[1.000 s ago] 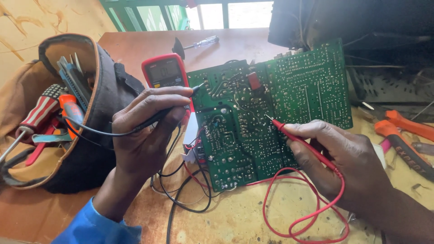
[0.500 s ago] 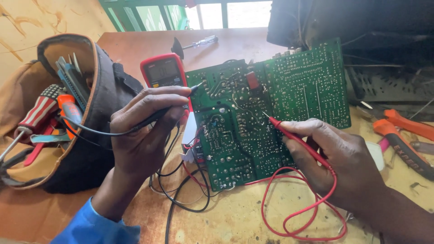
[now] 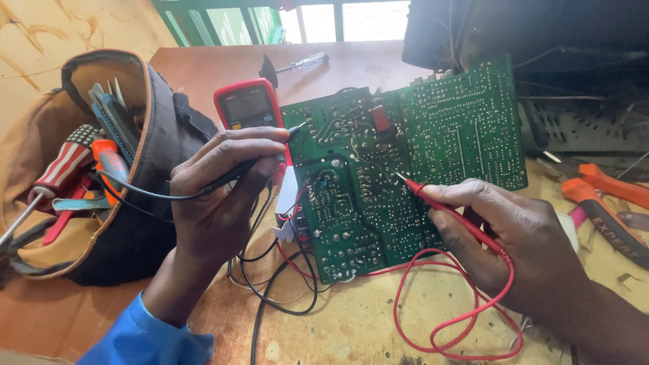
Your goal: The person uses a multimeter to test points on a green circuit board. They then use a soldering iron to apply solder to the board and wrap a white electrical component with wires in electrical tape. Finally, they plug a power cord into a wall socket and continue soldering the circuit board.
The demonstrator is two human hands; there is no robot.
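Single head view, looking steeply down from above and close in on the workbench (image 3: 351, 338). Facing forward across the bench toward a green-framed window (image 3: 270, 20) along the top edge. Green circuit board (image 3: 419, 162) near centre frame, left hand (image 3: 216, 196) and right hand (image 3: 514, 236) entering from the bottom edge, tool bag (image 3: 88, 176) at far left. No second view sharing the scene.

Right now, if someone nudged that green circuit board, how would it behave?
The green circuit board looks stiff and light. It lies tilted over wires, so it would likely rock or slide. The red probe and black probe barely pin it.
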